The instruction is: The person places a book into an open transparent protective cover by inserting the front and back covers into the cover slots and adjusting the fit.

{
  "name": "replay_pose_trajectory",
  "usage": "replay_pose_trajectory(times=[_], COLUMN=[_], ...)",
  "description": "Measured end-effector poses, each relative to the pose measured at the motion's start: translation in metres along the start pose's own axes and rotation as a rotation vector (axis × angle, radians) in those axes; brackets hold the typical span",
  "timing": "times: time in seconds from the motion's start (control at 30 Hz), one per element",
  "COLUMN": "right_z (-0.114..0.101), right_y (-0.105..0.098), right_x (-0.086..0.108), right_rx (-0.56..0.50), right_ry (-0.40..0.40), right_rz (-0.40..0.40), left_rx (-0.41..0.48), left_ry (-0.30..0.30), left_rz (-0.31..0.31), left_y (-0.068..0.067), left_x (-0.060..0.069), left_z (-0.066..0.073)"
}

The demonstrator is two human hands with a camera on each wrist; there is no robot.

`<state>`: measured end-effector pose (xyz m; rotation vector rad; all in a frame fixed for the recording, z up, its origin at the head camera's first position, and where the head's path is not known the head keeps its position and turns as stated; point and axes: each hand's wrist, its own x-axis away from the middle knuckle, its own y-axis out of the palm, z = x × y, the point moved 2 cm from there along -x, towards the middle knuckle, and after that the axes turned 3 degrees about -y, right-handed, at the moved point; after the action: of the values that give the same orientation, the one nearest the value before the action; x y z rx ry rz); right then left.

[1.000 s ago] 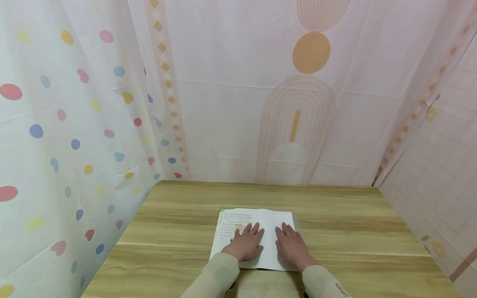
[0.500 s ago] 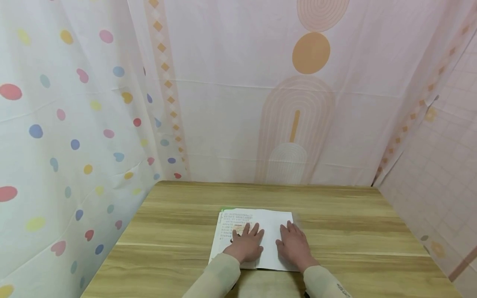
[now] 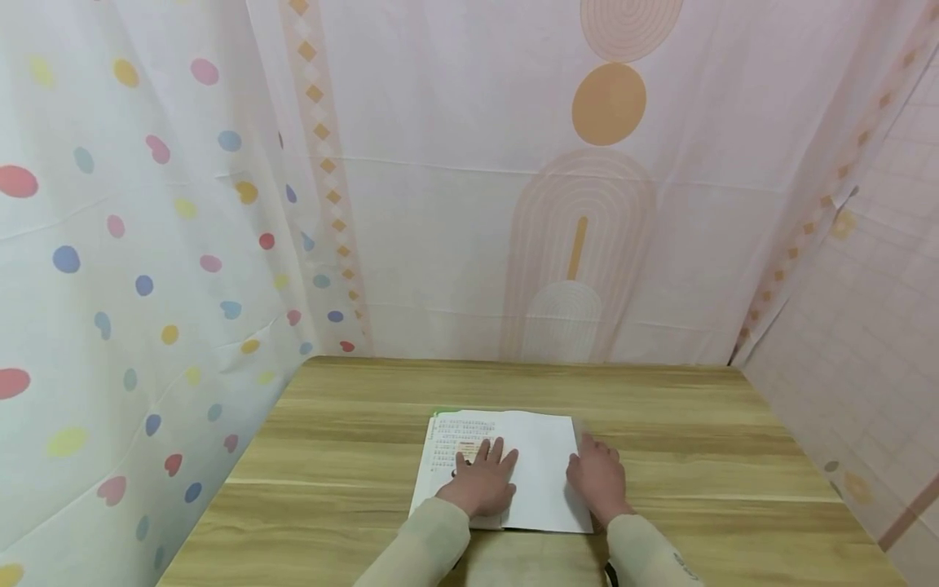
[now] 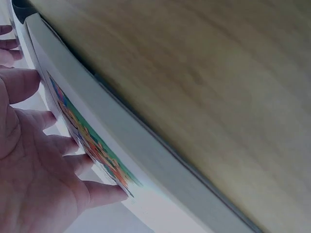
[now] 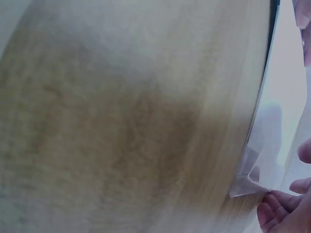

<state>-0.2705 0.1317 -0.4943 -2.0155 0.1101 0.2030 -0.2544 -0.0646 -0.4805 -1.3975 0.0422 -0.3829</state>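
A book [image 3: 543, 465] lies spread on the table, its left page printed with text and its right page plain white. My left hand [image 3: 480, 485] rests flat on the left page with the fingers spread. In the left wrist view, a colourful picture [image 4: 90, 136] shows on the page beside those fingers. Over at the book's right edge is my right hand [image 3: 601, 481], fingers loosely bent and thumb apart from them. A clear plastic flap [image 5: 245, 177] juts out from the book's edge in the right wrist view, its tip touching the fingertips [image 5: 269, 196].
The wood-grain table [image 3: 352, 456] extends around the book. A polka-dot curtain [image 3: 169, 244] hangs on the left, and a patterned curtain [image 3: 440, 228] behind the table. Another pale curtain [image 3: 866, 342] hangs on the right. Under the book, a green edge [image 3: 446, 411] peeks out.
My right hand has slid rightward from the white page to the book's right edge, and its fingers have bent. The left hand stays on the left page.
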Motion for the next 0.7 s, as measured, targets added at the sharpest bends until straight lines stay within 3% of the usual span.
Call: replay_pose_trajectory(times=[0.13,0.33,0.7], right_z=[0.002,0.005,0.007], right_y=[-0.003,-0.011,-0.010], right_x=[-0.003,-0.005,-0.005], right_rx=[-0.140,-0.386,-0.527], right_ry=[0.023,0.127,0.197], right_rz=[-0.010,-0.066,-0.144], left_rx=[0.009,0.061,0.075], left_ry=[-0.006,0.003,0.011], left_rz=[-0.008,-0.020,-0.008], left_y=[0.001,0.000,0.001], left_x=[0.000,0.002,0.002], left_z=[-0.001,-0.003,-0.006])
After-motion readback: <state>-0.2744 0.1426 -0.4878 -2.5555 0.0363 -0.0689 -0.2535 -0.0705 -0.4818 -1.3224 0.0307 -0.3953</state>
